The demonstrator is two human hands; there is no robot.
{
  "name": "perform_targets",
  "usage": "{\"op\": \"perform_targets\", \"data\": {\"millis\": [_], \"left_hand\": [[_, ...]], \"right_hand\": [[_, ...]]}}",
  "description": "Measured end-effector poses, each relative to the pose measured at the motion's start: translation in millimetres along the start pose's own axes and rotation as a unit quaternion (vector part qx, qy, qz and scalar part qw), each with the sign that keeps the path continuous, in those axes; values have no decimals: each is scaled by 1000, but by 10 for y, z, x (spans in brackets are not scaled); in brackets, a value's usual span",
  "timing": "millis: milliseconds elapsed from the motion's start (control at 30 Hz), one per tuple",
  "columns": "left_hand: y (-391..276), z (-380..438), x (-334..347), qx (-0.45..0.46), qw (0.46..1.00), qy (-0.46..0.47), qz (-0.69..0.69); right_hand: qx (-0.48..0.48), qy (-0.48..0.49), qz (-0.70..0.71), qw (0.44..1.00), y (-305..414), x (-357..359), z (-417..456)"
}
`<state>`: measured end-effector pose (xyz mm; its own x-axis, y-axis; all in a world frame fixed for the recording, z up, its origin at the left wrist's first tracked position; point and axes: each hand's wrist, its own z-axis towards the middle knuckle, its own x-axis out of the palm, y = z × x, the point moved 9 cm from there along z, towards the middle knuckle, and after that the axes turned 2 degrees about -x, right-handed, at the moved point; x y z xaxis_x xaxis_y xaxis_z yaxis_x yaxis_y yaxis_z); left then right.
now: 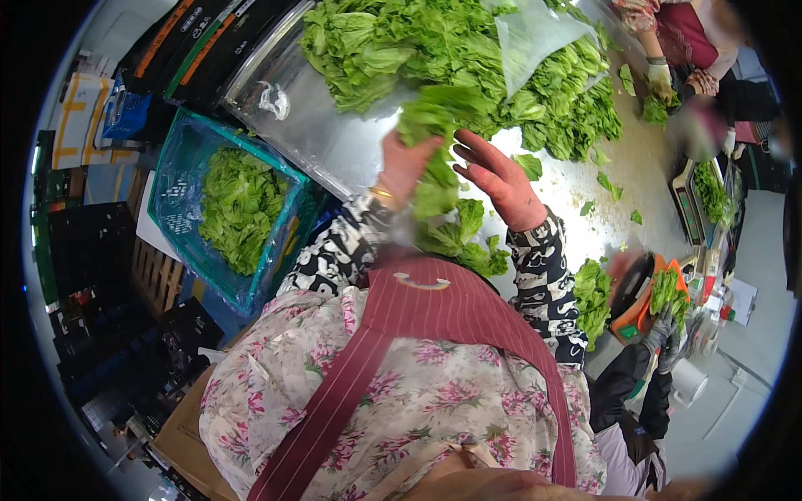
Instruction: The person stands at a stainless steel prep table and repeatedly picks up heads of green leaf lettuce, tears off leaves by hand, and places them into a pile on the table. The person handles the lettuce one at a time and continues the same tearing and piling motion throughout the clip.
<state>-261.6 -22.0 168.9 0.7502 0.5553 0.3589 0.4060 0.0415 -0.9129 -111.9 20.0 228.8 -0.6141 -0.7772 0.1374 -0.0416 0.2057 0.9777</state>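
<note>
My left hand grips a head of leafy lettuce, whose upper leaves are blurred by motion. Beside it on the right, my right hand is raised with its fingers apart and nothing held. More lettuce lies on the metal table close to my apron. A large heap of lettuce covers the table's far side, with a clear plastic bag on top. To the left, a teal plastic crate lined with clear film holds lettuce leaves.
Black crates stand at the upper left. A crumpled bit of plastic lies on the table. Across the table, a co-worker's gloved hand holds leaves; at lower right, another's gloved hands hold lettuce beside an orange scale.
</note>
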Motion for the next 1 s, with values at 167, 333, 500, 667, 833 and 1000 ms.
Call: {"op": "perform_targets", "data": {"millis": [167, 333, 500, 667, 833, 1000], "left_hand": [[-656, 89, -1504, 61, 984, -157, -61], [-1418, -334, -3267, 173, 935, -300, 77], [-1498, -809, -4767, 108, 842, -425, 313], [-1539, -1093, -4425, -114, 639, -554, 521], [-1346, -569, -3994, 178, 733, -432, 494], [-1504, -13, -2725, 281, 785, -313, 456]], "right_hand": [[-5, -93, -115, 989, -57, -180, 335], [-198, -216, -525, 799, -130, -330, 634], [-78, -190, -714, 669, -79, -269, 1169], [82, -197, -788, 577, -247, -787, 1671], [123, -164, -749, 630, -72, -1116, 1809], [69, -169, -748, 639, -7, -1001, 1567]]}}
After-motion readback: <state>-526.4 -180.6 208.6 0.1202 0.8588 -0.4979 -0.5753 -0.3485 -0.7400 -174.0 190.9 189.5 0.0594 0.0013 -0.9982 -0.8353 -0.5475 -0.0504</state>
